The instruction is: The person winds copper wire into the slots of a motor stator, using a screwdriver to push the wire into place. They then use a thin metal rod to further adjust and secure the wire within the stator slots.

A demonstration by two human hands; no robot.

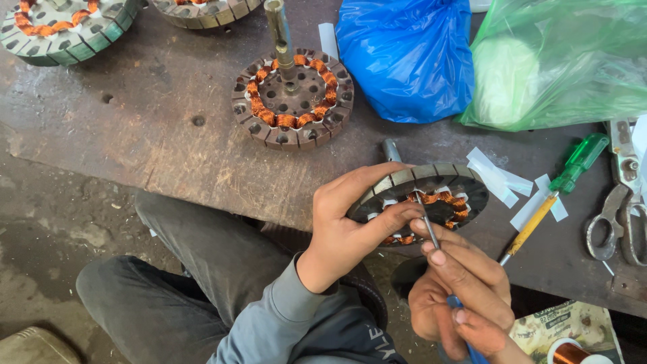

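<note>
The left hand (340, 232) has its grip clamped on the rim of a round motor stator (431, 195) with copper windings, holding it tilted at the near edge of the worktop (168, 148). The right hand (465, 283) is closed around a thin blue-handled tool (431, 236) whose metal tip touches the windings. A second stator (293, 98) stands farther back; a green-handled screwdriver (556, 195) and scissors (623, 209) lie to the right.
</note>
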